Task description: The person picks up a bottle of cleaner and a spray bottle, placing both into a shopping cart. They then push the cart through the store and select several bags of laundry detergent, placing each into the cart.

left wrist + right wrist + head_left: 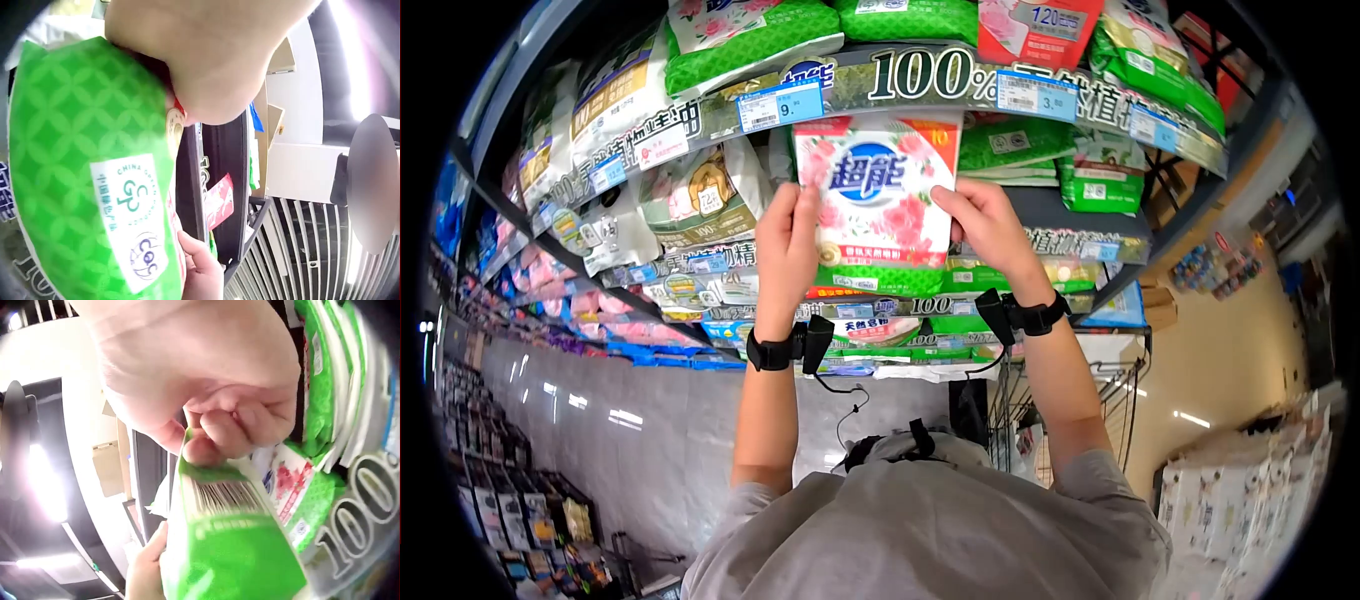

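A white, pink and green bag with rose prints (878,220) is held upright before the shelves, front facing the head camera. The left hand (790,240) grips its left edge and the right hand (988,228) pinches its right edge, thumb on the front. In the left wrist view the bag's green bottom (87,150) carries a white label, with the left hand (200,50) above it. From the right wrist, the right hand (206,381) shows curled fingers around the edge, above a barcode on the bag's green side (244,556).
Shelves hold more green bags (1100,170) and a beige-green bag (705,195). Price tags line the shelf edge (940,78). A wire cart (1115,400) stands at the lower right, beside the person's body. Grey floor (670,420) lies at the lower left.
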{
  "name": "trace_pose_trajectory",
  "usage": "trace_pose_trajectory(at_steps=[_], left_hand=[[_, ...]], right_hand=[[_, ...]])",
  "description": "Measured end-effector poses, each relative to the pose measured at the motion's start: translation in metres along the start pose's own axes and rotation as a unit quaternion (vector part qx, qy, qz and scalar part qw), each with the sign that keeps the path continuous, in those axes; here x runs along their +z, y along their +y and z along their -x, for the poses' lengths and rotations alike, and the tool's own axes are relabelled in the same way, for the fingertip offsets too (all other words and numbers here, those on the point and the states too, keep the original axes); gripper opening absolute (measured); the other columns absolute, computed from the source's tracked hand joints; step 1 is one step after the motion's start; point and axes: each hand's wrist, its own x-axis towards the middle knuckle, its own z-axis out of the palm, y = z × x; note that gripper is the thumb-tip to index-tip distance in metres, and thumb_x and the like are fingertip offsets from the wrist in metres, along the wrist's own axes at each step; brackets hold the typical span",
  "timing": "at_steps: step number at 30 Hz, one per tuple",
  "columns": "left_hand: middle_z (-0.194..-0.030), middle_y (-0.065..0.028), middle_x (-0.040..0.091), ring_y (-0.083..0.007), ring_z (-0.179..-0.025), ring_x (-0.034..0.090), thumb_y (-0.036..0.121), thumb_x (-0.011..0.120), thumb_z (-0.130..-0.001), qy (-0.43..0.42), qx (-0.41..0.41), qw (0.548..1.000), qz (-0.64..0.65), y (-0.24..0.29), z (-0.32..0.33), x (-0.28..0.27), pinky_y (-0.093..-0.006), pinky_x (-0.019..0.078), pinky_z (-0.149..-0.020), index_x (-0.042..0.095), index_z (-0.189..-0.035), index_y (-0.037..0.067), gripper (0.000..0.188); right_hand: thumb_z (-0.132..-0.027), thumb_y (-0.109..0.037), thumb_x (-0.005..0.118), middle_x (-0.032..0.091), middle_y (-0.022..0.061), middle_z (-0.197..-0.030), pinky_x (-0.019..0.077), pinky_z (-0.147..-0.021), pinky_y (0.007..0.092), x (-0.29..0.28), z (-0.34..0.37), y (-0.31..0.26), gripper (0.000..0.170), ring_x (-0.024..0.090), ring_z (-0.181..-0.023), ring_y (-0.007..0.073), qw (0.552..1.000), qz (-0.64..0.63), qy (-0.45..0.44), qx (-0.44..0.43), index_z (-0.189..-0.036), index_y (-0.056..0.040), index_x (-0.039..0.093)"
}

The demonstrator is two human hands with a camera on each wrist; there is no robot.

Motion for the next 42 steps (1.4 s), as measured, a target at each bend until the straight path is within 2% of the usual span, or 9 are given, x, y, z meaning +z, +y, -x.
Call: trace_pose_trajectory(at_steps=[2,4,7,15,22,28,32,38,42], left_hand=[[-0.064,-0.0103,0.045,-0.0213,-0.055,0.047,0.015,0.053,-0.093,-0.048,0.099,0.989,-0.098,0.002,0.014,-0.002,-0.0339,0.0374,-0.053,0.049,-0.075,0.001,0.024],[-0.066,-0.0121,0.049,-0.0303,-0.061,0.052,0.015,0.058,-0.089,-0.116,0.189,0.957,-0.189,0.002,0.027,-0.002,-0.0385,0.0400,-0.053,0.053,-0.075,0.001,0.020],[-0.066,-0.0101,0.050,-0.0306,-0.062,0.053,0.016,0.060,-0.086,-0.166,0.235,0.942,-0.173,-0.008,0.048,-0.001,-0.0396,0.0403,-0.053,0.053,-0.073,0.002,0.021],[-0.070,-0.0110,0.052,-0.0308,-0.067,0.053,0.015,0.059,-0.087,-0.304,0.233,0.923,-0.025,-0.041,0.112,0.024,-0.0393,0.0414,-0.058,0.054,-0.075,0.003,0.018],[-0.078,-0.0066,0.056,-0.0263,-0.077,0.055,0.019,0.061,-0.085,-0.389,0.267,0.881,-0.032,-0.062,0.157,0.078,-0.0393,0.0444,-0.067,0.060,-0.080,0.008,0.013],[-0.092,-0.0090,0.058,-0.0250,-0.078,0.059,0.020,0.062,-0.088,-0.375,0.120,0.919,0.007,-0.037,0.196,0.153,-0.0356,0.0465,-0.065,0.064,-0.091,0.005,0.015],[-0.076,-0.0085,0.062,-0.0207,-0.068,0.061,0.024,0.068,-0.084,-0.560,-0.002,0.828,0.027,0.007,0.228,0.209,-0.0307,0.0457,-0.060,0.063,-0.089,0.006,0.019],[-0.066,-0.0053,0.057,-0.0263,-0.059,0.058,0.037,0.071,-0.078,-0.657,0.165,0.735,-0.042,0.036,0.307,0.306,-0.0352,0.0434,-0.052,0.052,-0.078,0.009,0.034],[-0.076,-0.0082,0.060,-0.0307,-0.069,0.060,0.020,0.063,-0.084,-0.610,0.125,0.782,-0.024,0.014,0.353,0.374,-0.0391,0.0461,-0.058,0.058,-0.087,0.007,0.014]], right_hand=[[-0.093,-0.026,0.059,0.057,-0.0020,-0.072,0.0337,-0.051,0.0203,0.004,0.020,-0.001,0.025,0.045,-0.062,0.0025,0.991,-0.022,0.123,0.055,-0.088,-0.0012,0.058],[-0.089,-0.030,0.066,0.061,0.0046,-0.086,0.0417,-0.055,0.0234,-0.007,0.029,0.017,0.041,0.049,-0.061,0.0073,0.961,0.040,0.263,-0.074,-0.111,0.0010,0.050],[-0.079,-0.036,0.074,0.058,0.0141,-0.102,0.0446,-0.059,0.0283,-0.011,0.071,0.000,0.064,0.051,-0.063,0.0150,0.882,0.286,0.365,-0.076,-0.123,0.0007,0.045],[-0.089,-0.033,0.064,0.053,0.0018,-0.059,0.0371,-0.050,0.0259,-0.005,0.162,-0.030,0.035,0.044,-0.055,0.0071,0.917,0.337,0.109,0.181,-0.092,0.0018,0.066],[-0.093,-0.029,0.059,0.049,-0.0022,-0.054,0.0339,-0.048,0.0276,-0.001,0.234,-0.037,0.040,0.040,-0.053,0.0047,0.899,0.332,0.056,0.280,-0.067,0.0017,0.058],[-0.092,-0.030,0.059,0.053,-0.0011,-0.053,0.0376,-0.043,0.0239,-0.029,0.297,-0.018,0.041,0.048,-0.046,0.0053,0.913,0.173,0.201,0.308,-0.064,0.0002,0.061],[-0.089,-0.027,0.056,0.058,0.0062,-0.050,0.0419,-0.044,0.0267,-0.079,0.357,0.025,0.038,0.054,-0.041,0.0129,0.882,0.169,0.280,0.340,-0.068,0.0034,0.065],[-0.084,-0.019,0.054,0.064,0.0119,-0.057,0.0466,-0.047,0.0263,-0.141,0.441,0.059,0.033,0.060,-0.048,0.0151,0.836,0.066,0.413,0.354,-0.068,0.0080,0.065],[-0.086,-0.017,0.053,0.068,0.0133,-0.069,0.0463,-0.046,0.0257,-0.166,0.501,0.078,0.030,0.066,-0.056,0.0164,0.803,-0.033,0.497,0.328,-0.076,0.0083,0.065]])
